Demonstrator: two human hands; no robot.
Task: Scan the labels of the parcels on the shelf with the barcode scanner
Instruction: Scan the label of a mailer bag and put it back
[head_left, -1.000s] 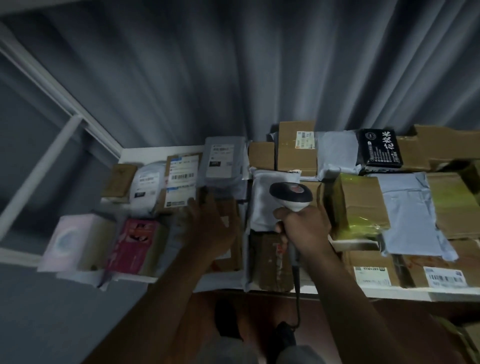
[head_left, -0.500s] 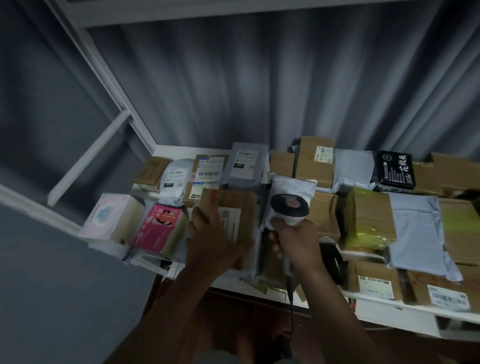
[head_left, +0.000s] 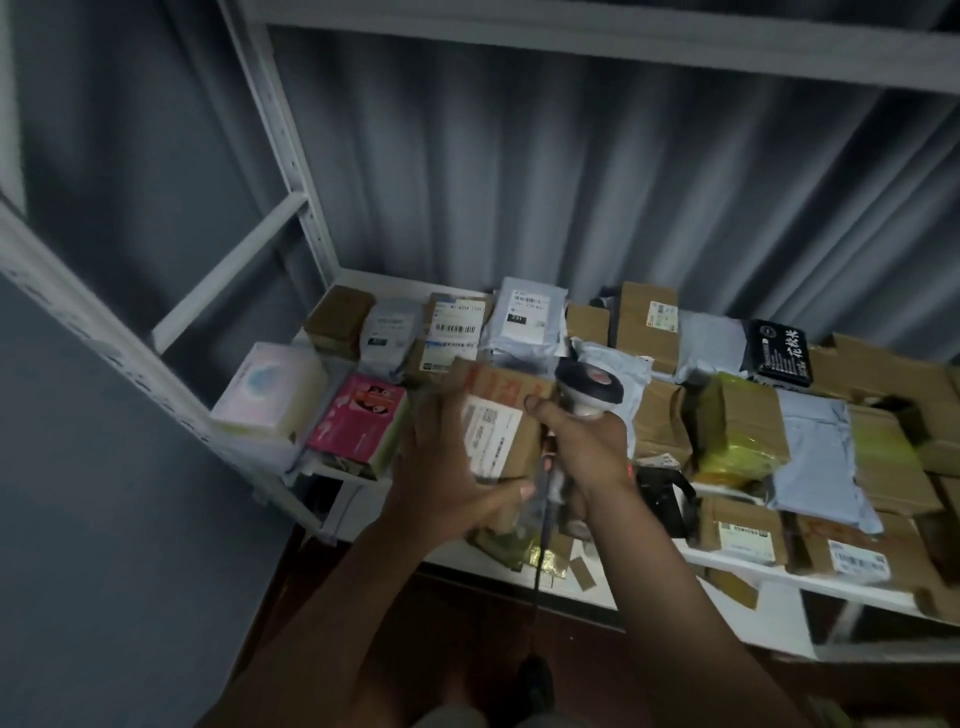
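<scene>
My left hand (head_left: 447, 478) grips a brown cardboard parcel (head_left: 498, 415) with red writing and a white label, tilted up above the white shelf (head_left: 737, 566). My right hand (head_left: 587, 447) holds the barcode scanner (head_left: 589, 387), white with a black top, right beside the parcel's upper right corner; its cable (head_left: 540, 551) hangs down. Many other parcels lie on the shelf: grey bags (head_left: 524, 322), brown boxes (head_left: 647, 322) and a box wrapped in yellow tape (head_left: 737, 426).
A pink box (head_left: 358, 421) and a pale tissue pack (head_left: 270, 389) stand at the shelf's left end. A black box (head_left: 776, 351) lies at the back right. White shelf uprights (head_left: 280, 150) rise at left, and a grey curtain hangs behind.
My left hand has lifted the brown parcel off the shelf and tilted its label up. The scanner has come closer to it. The camera has tilted up and drawn nearer.
</scene>
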